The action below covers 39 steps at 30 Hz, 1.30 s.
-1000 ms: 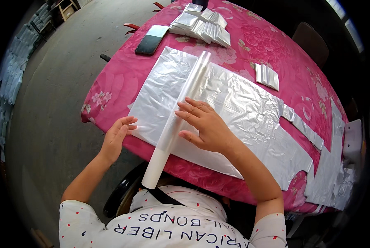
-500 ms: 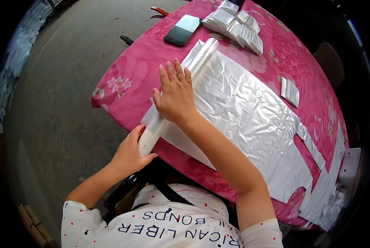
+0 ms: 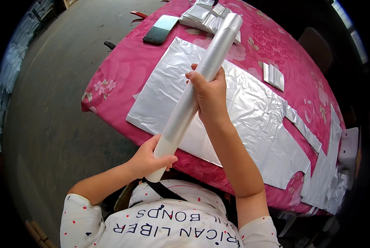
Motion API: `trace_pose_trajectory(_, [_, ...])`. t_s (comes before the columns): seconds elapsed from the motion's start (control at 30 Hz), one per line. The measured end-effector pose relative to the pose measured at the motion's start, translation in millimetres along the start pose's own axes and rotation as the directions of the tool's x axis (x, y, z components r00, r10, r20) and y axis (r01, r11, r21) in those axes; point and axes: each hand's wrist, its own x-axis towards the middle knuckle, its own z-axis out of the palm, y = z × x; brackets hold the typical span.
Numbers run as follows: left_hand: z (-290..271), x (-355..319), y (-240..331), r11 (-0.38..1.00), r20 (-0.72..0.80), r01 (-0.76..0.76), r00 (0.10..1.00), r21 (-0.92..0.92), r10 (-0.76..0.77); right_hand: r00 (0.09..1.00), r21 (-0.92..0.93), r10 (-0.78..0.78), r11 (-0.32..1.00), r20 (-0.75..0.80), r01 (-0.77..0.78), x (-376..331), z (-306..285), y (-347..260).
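Lifted over the table is a long pale tube wound with clear plastic film, a film roll (image 3: pixel 180 110), slanting from near my lap up to the far right. My left hand (image 3: pixel 152 159) wraps round its bare near end. Further up, my right hand (image 3: pixel 212 93) grips the film-covered middle, thumb across the top. Beneath the roll, silvery translucent plastic bags (image 3: pixel 251 132) lie flat and wrinkled on the table, their handle cutouts at the right. The roll hides part of them.
The table has a pink floral cloth (image 3: pixel 123 95). A phone (image 3: pixel 161 29) and folded bag bundles (image 3: pixel 201 17) lie at the far side. One small bundle (image 3: pixel 273 77) sits right of the bags. A white plastic container (image 3: pixel 349 146) stands at the right edge beside loose bag pieces (image 3: pixel 323 182).
The film roll has risen off the bags' left edge, swinging up and right. My right hand, flat on it before, now closes round it. The bags' left end now lies spread out.
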Motion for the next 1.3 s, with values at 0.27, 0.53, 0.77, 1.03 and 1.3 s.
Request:
trace_pose_trajectory(0.27, [23.6, 17.0, -8.0, 0.926, 0.529, 0.189, 0.848, -0.327, 0.014, 0.987, 0.484, 0.071, 0.865, 0.145, -0.133, -26.3, -41.0, -29.4])
trace_pose_trajectory(0.53, [48.1, 33.6, -14.7, 0.959, -0.067, -0.148, 0.983, 0.239, 0.169, 0.998, 0.182, -0.036, 0.982, -0.047, 0.044, -57.7, -52.4, -16.0])
trace_pose_trajectory(0.77, [33.6, 30.9, -31.1, 0.976, 0.058, 0.075, 0.994, 0.206, -0.089, 0.994, 0.182, 0.092, 0.98, -0.066, -0.078, -68.8, -77.0, 2.6])
trace_pose_trajectory(1.03, [6.3, 4.3, -52.5, 0.908, 0.155, 0.358, 0.906, 0.216, -0.394, 0.93, -0.177, -0.075, 0.984, -0.361, 0.01, -32.3, -179.9, -1.3])
trace_pose_trajectory(1.3, [-0.8, 0.4, -60.0, 0.888, 0.156, 0.394, 0.887, 0.237, -0.435, 0.939, -0.377, 0.338, 0.862, -0.072, -0.339, -28.4, -214.5, -25.4])
